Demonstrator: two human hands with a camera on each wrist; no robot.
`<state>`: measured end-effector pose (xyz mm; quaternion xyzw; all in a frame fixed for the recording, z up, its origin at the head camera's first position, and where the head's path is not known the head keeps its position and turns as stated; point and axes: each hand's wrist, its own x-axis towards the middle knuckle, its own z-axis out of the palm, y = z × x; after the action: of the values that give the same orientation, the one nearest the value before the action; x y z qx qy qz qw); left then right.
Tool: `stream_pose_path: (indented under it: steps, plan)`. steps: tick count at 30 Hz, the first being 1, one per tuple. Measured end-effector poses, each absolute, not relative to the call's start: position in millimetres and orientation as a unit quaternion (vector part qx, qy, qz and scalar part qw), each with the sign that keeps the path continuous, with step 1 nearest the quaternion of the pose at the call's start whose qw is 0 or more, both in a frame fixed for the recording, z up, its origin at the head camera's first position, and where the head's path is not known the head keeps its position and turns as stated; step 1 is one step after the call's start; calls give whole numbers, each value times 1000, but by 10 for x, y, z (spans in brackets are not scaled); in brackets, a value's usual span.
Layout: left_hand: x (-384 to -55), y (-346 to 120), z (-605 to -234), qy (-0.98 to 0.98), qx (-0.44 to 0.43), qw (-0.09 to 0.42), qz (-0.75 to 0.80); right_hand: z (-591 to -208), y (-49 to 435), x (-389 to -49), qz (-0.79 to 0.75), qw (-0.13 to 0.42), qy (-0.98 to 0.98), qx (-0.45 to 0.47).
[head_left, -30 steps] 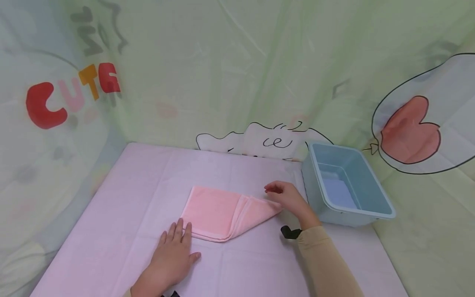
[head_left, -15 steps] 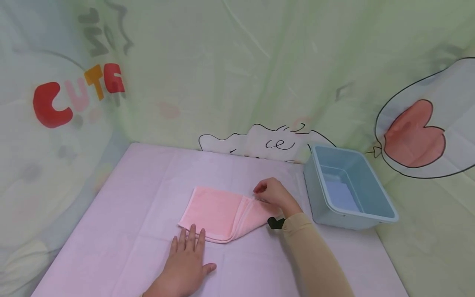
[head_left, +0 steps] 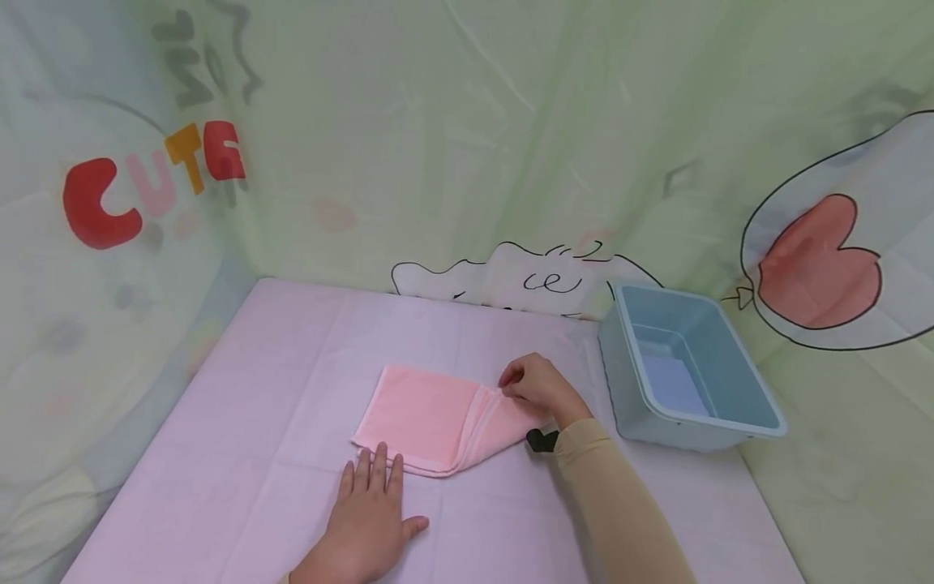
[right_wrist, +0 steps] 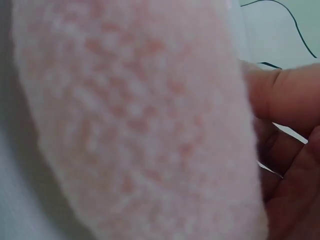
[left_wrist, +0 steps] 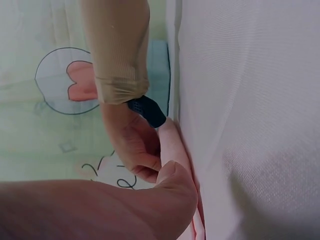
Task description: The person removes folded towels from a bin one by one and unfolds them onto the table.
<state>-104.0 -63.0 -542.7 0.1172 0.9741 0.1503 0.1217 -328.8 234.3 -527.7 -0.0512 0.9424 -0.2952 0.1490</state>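
Observation:
A folded pink towel (head_left: 426, 414) with pale trim lies at the middle of the table, its right part folded over at a slant. My left hand (head_left: 370, 515) lies flat with straight fingers, the fingertips on the towel's near left edge. At the towel's far right edge, my right hand (head_left: 541, 388) has curled fingers pinching the border and covers part of the slanted fold. In the right wrist view the towel (right_wrist: 140, 120) fills most of the picture, with the fingers (right_wrist: 285, 95) partly hidden behind its edge. The left wrist view shows the right hand (left_wrist: 132, 145) beyond the left thumb.
A light blue plastic basin (head_left: 700, 422) stands at the table's right back, just right of the right hand. The table (head_left: 306, 341) has a pale pink cover. A printed curtain (head_left: 409, 146) encloses its back and sides.
The right hand has moved left from the towel's right tip to its far edge. My left hand has slid slightly right along the near edge. The last half second shows little movement.

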Motion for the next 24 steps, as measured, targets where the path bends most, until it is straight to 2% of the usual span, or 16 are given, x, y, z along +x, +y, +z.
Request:
stream_pose_path:
  steps: [8,24]
  plan:
    - [-1104,-649,-5412,975,130,120,136,-5301,2348,-3268,-285,148,946,-54]
    - [-1437,-859,-5383,970,146,136,135,-5343,2411,-3102,-296,134,944,-54]
